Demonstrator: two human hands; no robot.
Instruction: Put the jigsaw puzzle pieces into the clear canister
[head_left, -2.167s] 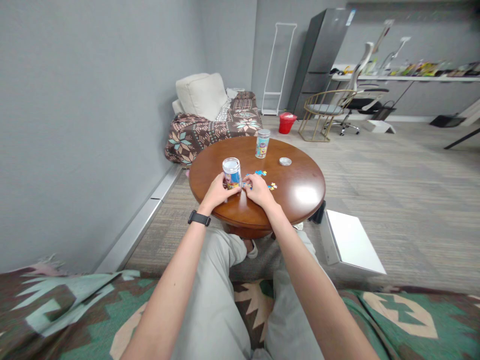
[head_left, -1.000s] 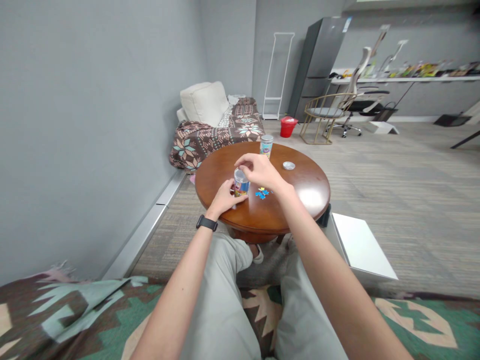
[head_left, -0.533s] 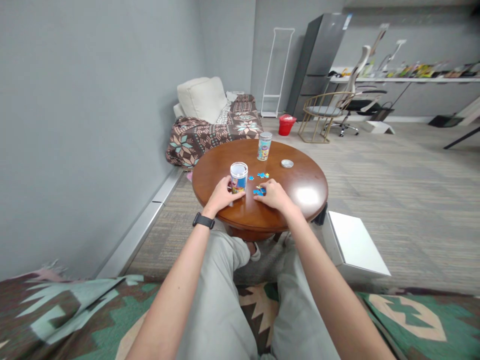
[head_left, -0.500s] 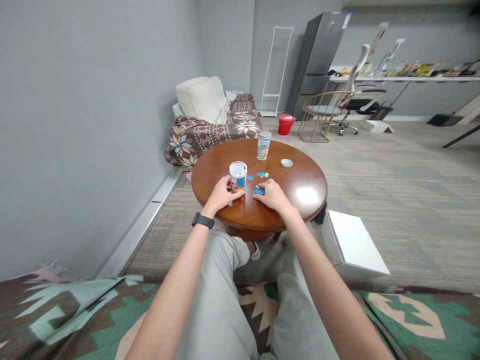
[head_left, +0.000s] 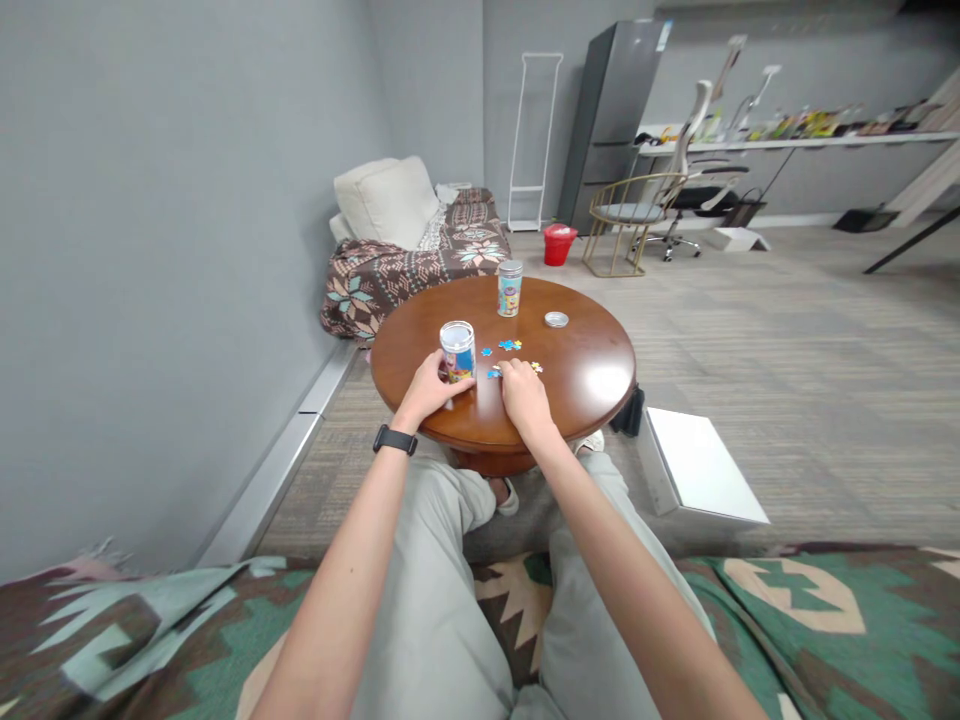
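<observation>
On the round brown table [head_left: 405, 340] stands an open printed can [head_left: 458, 354], upright. My left hand [head_left: 431, 392] is wrapped around its lower left side, fingers behind and thumb in front. My right hand [head_left: 523, 396] lies over several small puzzle pieces [head_left: 493, 374], palm down, its fingers close together; whatever is under the fingertips is hidden. Further pieces [head_left: 510, 345], blue and yellow, lie just beyond it. A second printed can [head_left: 509, 289] with a silver lid on stands farther back. To its right a loose round lid [head_left: 556, 320] rests on the table.
A white box [head_left: 705, 460] is on the floor right of the table. Behind the table are a covered sofa [head_left: 420, 265], a red bin [head_left: 558, 245] and a gold-framed chair [head_left: 626, 213]. A grey wall [head_left: 165, 250] runs along the left.
The view has turned slightly right. My right hand has shifted over the near pieces, and light-coloured pieces now show beyond its right side. My left hand stays on the can.
</observation>
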